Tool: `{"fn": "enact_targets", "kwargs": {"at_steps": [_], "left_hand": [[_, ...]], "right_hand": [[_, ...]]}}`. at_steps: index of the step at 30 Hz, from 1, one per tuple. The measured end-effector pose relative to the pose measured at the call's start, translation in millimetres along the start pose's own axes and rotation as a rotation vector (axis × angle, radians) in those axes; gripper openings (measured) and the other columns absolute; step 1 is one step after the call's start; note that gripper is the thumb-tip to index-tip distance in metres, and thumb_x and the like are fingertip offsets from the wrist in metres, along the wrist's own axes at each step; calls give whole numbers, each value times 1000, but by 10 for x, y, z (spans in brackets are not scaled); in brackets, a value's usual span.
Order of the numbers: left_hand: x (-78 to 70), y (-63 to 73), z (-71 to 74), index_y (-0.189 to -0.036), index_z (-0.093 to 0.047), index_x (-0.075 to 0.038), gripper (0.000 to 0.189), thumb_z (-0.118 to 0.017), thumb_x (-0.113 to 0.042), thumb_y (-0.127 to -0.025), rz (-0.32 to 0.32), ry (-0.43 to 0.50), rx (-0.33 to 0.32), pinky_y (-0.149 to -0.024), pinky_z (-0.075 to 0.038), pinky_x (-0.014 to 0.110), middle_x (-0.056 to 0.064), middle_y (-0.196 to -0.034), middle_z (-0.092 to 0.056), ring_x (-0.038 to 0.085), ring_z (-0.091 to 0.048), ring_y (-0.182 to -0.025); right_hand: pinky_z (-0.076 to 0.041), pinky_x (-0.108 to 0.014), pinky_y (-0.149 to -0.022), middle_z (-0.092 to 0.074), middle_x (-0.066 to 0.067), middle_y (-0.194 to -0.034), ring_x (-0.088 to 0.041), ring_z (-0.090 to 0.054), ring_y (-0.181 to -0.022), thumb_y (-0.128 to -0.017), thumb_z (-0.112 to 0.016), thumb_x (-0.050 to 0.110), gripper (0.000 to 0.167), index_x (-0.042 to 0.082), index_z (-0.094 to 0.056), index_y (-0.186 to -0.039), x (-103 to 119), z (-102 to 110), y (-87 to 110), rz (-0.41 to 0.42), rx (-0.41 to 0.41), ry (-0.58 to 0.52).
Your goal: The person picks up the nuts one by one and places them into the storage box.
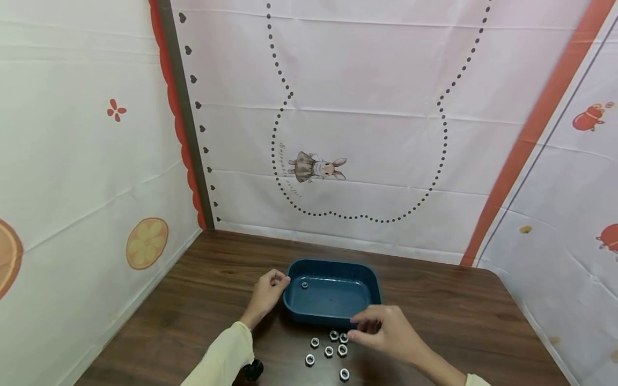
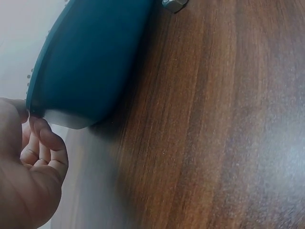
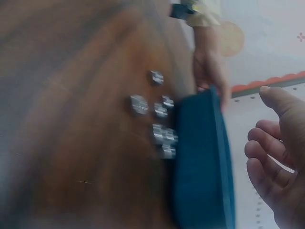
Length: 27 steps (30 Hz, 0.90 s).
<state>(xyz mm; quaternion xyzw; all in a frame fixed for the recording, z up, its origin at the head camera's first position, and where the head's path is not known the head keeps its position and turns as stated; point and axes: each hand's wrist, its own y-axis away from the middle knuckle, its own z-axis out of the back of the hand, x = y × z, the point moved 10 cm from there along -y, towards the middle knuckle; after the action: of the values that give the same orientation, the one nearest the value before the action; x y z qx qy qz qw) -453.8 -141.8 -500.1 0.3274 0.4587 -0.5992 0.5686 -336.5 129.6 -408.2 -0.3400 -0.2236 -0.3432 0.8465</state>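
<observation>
A dark blue plastic tray [image 1: 333, 319] stands on the wooden table with one small metal nut [image 1: 304, 285] inside, near its left end. My left hand [image 1: 268, 294] pinches the tray's left rim between thumb and fingers, as the left wrist view shows from below. Several hex nuts [image 1: 329, 352] lie loose on the table in front of the tray. My right hand [image 1: 386, 331] hovers by the tray's front right corner, just right of the nuts. In the right wrist view its thumb and fingers [image 3: 269, 128] are spread apart with nothing between them.
White printed cloth [image 1: 376, 134] hangs around the back and both sides of the table [image 1: 444, 305]. A black round object [image 1: 253, 370] shows at the left sleeve [image 1: 224, 351], near the front.
</observation>
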Motion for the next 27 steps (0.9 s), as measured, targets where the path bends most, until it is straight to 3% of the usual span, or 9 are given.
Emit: {"fn": "enact_targets", "kwargs": {"at_steps": [7,13,15,20,27], "left_hand": [[8,11,22,-101,-67,-5,17,-65,-22,-101,4,11,5,-70,-45,30,7,-85,-66,16,-55,-75],[31,17,-25,-101,-66,-6,17,-64,-23,-102,10,23,18,-68,-45,30,6,-85,-66,15,-55,-75],[37,17,-32,-101,-66,-6,17,-64,-23,-102,12,26,16,-66,-45,29,5,-83,-65,15,-55,-74],[50,17,-33,-101,-66,-6,17,-64,-23,-102,17,32,13,-64,-44,28,4,-79,-63,15,-54,-72],[78,10,-29,-103,-66,-6,18,-63,-24,-103,7,58,40,-65,-44,30,5,-78,-62,15,-52,-70]], "right_hand": [[-53,-23,-58,-68,14,-81,4,-60,-70,-89,-81,23,18,8,-79,-99,-195,-398,245,-78,137,-70],[-50,-21,-59,-62,16,-78,3,-56,-69,-88,-81,31,20,14,-80,-99,-442,-699,450,-259,282,-137],[-49,-21,-58,-61,17,-78,3,-55,-68,-87,-83,32,20,15,-80,-98,-470,-745,481,-262,288,-125],[-47,-19,-57,-57,20,-78,7,-52,-68,-85,-84,30,18,15,-79,-94,-438,-805,493,-170,273,-51],[-45,-20,-54,-55,21,-76,6,-50,-64,-87,-82,26,12,15,-80,-92,-464,-848,506,-221,263,-84]]}}
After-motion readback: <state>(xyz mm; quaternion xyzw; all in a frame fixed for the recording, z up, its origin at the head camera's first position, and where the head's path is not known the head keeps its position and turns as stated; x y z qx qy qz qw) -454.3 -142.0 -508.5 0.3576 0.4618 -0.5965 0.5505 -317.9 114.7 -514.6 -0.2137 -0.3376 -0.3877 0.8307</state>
